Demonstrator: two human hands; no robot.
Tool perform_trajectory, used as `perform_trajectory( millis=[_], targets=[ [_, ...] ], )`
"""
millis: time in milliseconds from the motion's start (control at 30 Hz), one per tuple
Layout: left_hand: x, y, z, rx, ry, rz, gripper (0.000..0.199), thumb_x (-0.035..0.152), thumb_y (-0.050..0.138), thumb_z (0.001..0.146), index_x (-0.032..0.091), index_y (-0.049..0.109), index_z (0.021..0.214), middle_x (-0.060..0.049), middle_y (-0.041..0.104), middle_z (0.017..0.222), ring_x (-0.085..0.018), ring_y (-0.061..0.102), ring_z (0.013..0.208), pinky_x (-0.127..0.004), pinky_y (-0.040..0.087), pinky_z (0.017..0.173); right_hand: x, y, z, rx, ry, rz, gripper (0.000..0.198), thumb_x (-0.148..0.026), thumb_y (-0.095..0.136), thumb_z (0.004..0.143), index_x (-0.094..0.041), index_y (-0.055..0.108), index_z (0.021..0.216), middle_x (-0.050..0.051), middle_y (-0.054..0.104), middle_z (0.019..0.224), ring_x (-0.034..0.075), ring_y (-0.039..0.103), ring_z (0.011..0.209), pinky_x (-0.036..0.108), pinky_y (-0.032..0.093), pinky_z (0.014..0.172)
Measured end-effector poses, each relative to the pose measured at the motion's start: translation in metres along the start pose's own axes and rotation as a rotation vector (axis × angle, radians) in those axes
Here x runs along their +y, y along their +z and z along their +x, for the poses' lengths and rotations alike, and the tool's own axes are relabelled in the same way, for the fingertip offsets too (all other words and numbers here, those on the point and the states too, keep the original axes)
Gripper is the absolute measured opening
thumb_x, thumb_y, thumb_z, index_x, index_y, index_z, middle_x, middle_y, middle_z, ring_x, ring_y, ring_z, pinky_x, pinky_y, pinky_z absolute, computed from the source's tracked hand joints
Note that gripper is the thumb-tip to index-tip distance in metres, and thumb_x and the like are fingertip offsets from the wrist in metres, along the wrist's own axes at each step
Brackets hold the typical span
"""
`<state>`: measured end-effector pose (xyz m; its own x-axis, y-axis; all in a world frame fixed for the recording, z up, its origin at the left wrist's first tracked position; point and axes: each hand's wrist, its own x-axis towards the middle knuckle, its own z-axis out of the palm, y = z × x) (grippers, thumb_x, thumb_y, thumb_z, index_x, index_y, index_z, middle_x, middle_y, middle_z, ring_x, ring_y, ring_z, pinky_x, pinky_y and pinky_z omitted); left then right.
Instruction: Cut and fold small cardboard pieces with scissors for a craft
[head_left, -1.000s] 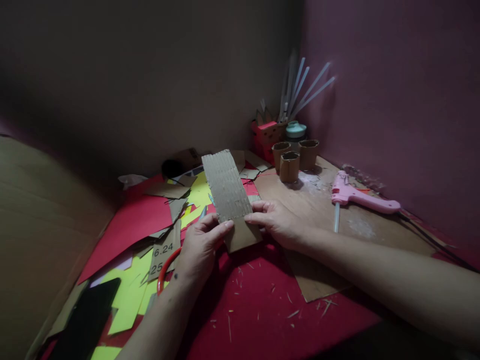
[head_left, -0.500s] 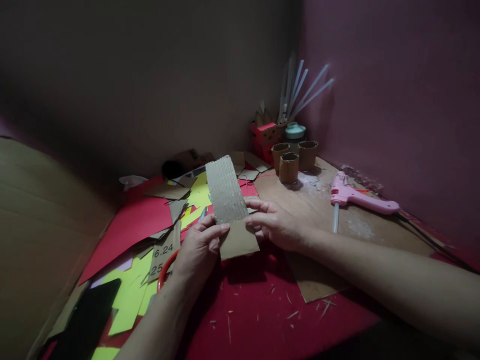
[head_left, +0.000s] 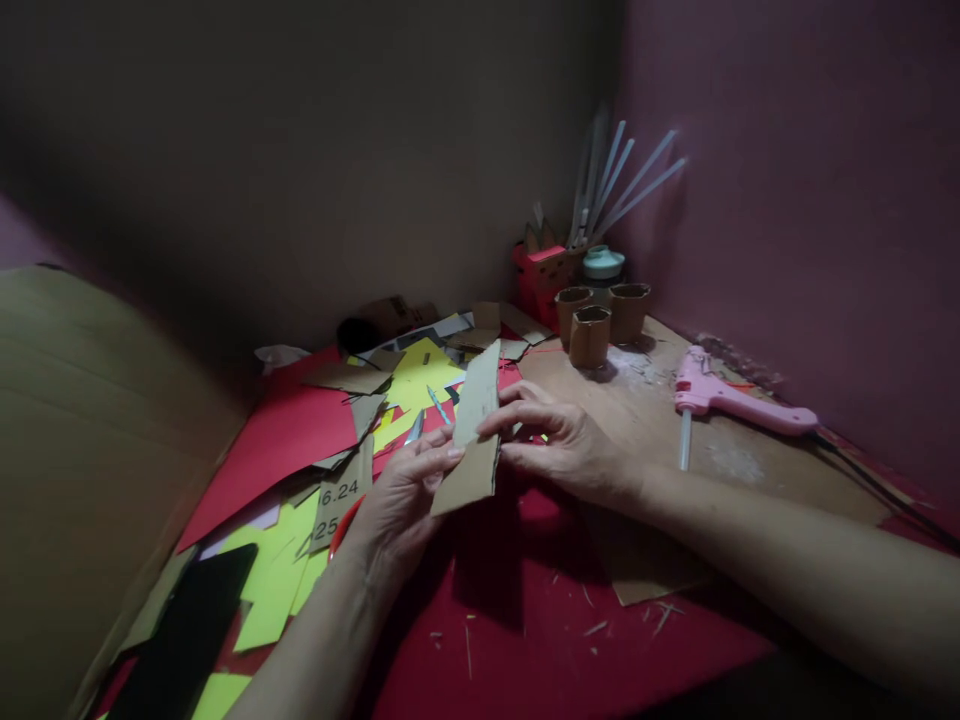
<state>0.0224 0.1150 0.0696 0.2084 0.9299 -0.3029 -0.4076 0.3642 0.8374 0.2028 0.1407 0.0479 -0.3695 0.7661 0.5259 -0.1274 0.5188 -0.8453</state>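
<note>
Between my two hands, above the red tabletop, is a strip of cardboard [head_left: 478, 400], tilted and turned partly edge-on. My left hand [head_left: 409, 490] pinches its lower left side, thumb on the face toward me. At its right edge, my right hand [head_left: 562, 440] grips with the fingertips; what the thumb does behind the edge is partly hidden. Just beyond my left hand lie scissors with a red handle [head_left: 345, 528], largely covered by that hand and wrist. A slim pointed tool [head_left: 439, 404] rests on the yellow paper behind the strip.
A pink glue gun [head_left: 739, 400] stands on the wooden board [head_left: 630, 400] at right, its cord trailing right. Behind are small cardboard cups [head_left: 590, 338], a teal-lidded jar [head_left: 604, 263] and upright glue sticks [head_left: 637, 175]. Red paper [head_left: 270, 440], cardboard scraps and a black flat object [head_left: 187, 640] cover the left.
The cardboard strip has swung from facing me with its ridged side to a narrower, more edge-on angle. My right fingers have shifted along its right edge. The whole view has drifted slightly.
</note>
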Motion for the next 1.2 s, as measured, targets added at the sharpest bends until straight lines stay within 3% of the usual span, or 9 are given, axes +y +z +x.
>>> perform_trajectory(
  millis=[100, 200, 367, 500, 633, 767, 933, 1033, 1200],
  targets=[
    [0.003, -0.002, -0.002, 0.051, 0.130, 0.111, 0.034, 0.011, 0.063, 0.081, 0.018, 0.063, 0.114, -0.002, 0.069, 0.071, -0.014, 0.065, 0.058, -0.022, 0.053, 0.053, -0.001, 0.001, 0.001, 0.078, 0.005, -0.003, 0.016, -0.015, 0.067, 0.078, -0.025, 0.072, 0.090, 0.001, 0.055, 0.090, 0.015, 0.054, 0.085, 0.033, 0.047, 0.080],
    [0.004, -0.007, -0.003, 0.068, 0.394, 0.289, 0.041, 0.022, 0.062, 0.086, 0.025, 0.057, 0.126, 0.003, 0.063, 0.061, -0.010, 0.057, 0.049, -0.019, 0.047, 0.050, -0.007, 0.003, 0.002, 0.197, 0.002, 0.143, 0.012, -0.019, 0.068, 0.079, -0.026, 0.072, 0.087, 0.000, 0.059, 0.085, 0.013, 0.055, 0.078, 0.030, 0.049, 0.073],
    [0.004, -0.005, -0.011, 0.123, 0.705, 0.518, 0.029, 0.018, 0.074, 0.075, 0.025, 0.073, 0.103, 0.000, 0.069, 0.076, -0.014, 0.062, 0.064, -0.024, 0.050, 0.063, -0.021, 0.009, 0.001, 0.206, 0.137, 0.445, 0.010, -0.024, 0.071, 0.078, -0.026, 0.072, 0.088, -0.003, 0.064, 0.072, 0.012, 0.060, 0.066, 0.030, 0.051, 0.066],
    [0.003, 0.005, -0.023, 0.280, 0.823, 0.612, 0.006, 0.026, 0.072, 0.078, 0.022, 0.076, 0.078, 0.000, 0.068, 0.068, -0.014, 0.059, 0.058, -0.025, 0.047, 0.058, -0.031, 0.010, 0.000, 0.226, 0.191, 0.328, 0.007, -0.026, 0.075, 0.073, -0.023, 0.072, 0.079, -0.003, 0.061, 0.067, 0.010, 0.053, 0.057, 0.026, 0.046, 0.055],
    [0.004, 0.012, -0.029, 0.369, 0.801, 0.657, 0.019, 0.027, 0.068, 0.080, 0.021, 0.071, 0.063, 0.003, 0.057, 0.053, -0.012, 0.050, 0.051, -0.024, 0.042, 0.052, -0.034, 0.006, 0.001, 0.220, 0.257, 0.342, 0.011, -0.031, 0.075, 0.074, -0.021, 0.070, 0.072, -0.005, 0.052, 0.055, 0.007, 0.042, 0.046, 0.022, 0.036, 0.043],
    [0.006, 0.015, -0.031, 0.333, 0.790, 0.693, 0.029, 0.029, 0.064, 0.083, 0.021, 0.066, 0.055, 0.001, 0.053, 0.056, -0.013, 0.049, 0.059, -0.022, 0.040, 0.051, -0.035, 0.003, 0.003, 0.151, 0.377, 0.484, 0.015, -0.031, 0.072, 0.077, -0.018, 0.067, 0.069, -0.004, 0.053, 0.056, 0.007, 0.046, 0.044, 0.020, 0.037, 0.038],
    [0.008, 0.021, -0.043, 0.329, 0.741, 0.515, 0.008, 0.028, 0.074, 0.074, 0.022, 0.074, 0.080, 0.000, 0.061, 0.077, -0.011, 0.051, 0.057, -0.021, 0.041, 0.046, -0.053, 0.001, 0.008, 0.116, 0.426, 0.449, 0.024, -0.034, 0.071, 0.077, -0.017, 0.062, 0.064, -0.006, 0.049, 0.050, 0.005, 0.042, 0.035, 0.018, 0.028, 0.029],
    [0.010, 0.023, -0.045, 0.265, 0.593, 0.377, 0.025, 0.027, 0.078, 0.069, 0.022, 0.073, 0.093, 0.001, 0.061, 0.066, -0.008, 0.046, 0.045, -0.020, 0.039, 0.040, -0.061, 0.001, 0.008, 0.090, 0.529, 0.452, 0.025, -0.034, 0.070, 0.077, -0.017, 0.059, 0.062, -0.007, 0.046, 0.044, 0.004, 0.036, 0.031, 0.016, 0.023, 0.027],
    [0.006, 0.020, -0.031, 0.193, 0.511, 0.224, 0.048, 0.018, 0.079, 0.066, 0.029, 0.064, 0.111, 0.005, 0.060, 0.067, -0.007, 0.053, 0.054, -0.015, 0.046, 0.050, -0.046, 0.002, 0.005, 0.097, 0.710, 0.523, 0.020, -0.033, 0.068, 0.077, -0.017, 0.060, 0.068, -0.006, 0.047, 0.046, 0.004, 0.035, 0.031, 0.016, 0.019, 0.026]
  ],
)
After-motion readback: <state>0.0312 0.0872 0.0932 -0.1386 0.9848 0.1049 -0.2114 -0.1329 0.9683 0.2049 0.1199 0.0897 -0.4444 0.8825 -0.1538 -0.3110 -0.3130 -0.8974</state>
